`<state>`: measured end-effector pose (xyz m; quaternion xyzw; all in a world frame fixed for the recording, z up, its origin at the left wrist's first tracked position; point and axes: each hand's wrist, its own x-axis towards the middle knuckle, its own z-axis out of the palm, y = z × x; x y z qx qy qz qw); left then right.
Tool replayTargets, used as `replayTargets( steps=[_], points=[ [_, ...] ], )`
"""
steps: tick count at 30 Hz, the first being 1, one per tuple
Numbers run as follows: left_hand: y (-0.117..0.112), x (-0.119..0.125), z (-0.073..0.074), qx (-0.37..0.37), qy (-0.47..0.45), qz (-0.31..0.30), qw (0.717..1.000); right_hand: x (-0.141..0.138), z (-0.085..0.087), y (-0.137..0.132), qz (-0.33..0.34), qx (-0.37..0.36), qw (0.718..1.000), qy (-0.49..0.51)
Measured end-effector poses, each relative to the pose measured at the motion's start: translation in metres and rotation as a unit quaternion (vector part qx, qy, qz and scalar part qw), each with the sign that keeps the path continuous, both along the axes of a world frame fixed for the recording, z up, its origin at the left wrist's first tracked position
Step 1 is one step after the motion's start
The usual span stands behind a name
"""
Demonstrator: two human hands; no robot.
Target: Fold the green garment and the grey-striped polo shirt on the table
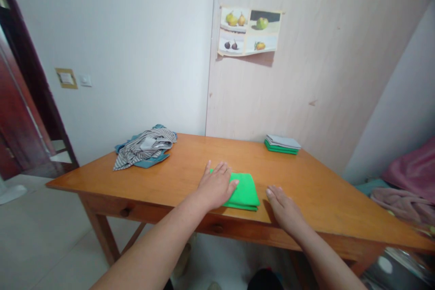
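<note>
Wooden table (197, 152), folded green cloth (244, 191) near its front edge, left hand (216, 186) spread flat over the cloth's left side, gripping nothing, right hand (284, 207) outstretched, empty, just beside its right edge.

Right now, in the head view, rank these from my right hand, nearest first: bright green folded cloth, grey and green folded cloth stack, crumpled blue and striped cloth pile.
1. Green cloth, just left of your right hand.
2. Folded stack, back right.
3. Crumpled pile, far left.
</note>
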<state>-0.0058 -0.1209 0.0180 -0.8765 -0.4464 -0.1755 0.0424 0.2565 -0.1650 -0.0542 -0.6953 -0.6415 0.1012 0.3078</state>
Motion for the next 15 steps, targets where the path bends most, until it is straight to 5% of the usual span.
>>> replayTargets(
  steps=[8,15],
  points=[
    [0.003,0.005,-0.021,-0.057,0.033,0.012,0.998,-0.003,0.001,-0.002,0.001,0.007,1.000,-0.003],
    [0.001,0.005,-0.019,-0.051,0.026,0.006,0.998,-0.016,0.008,-0.004,0.017,0.029,0.999,0.014]
  ],
)
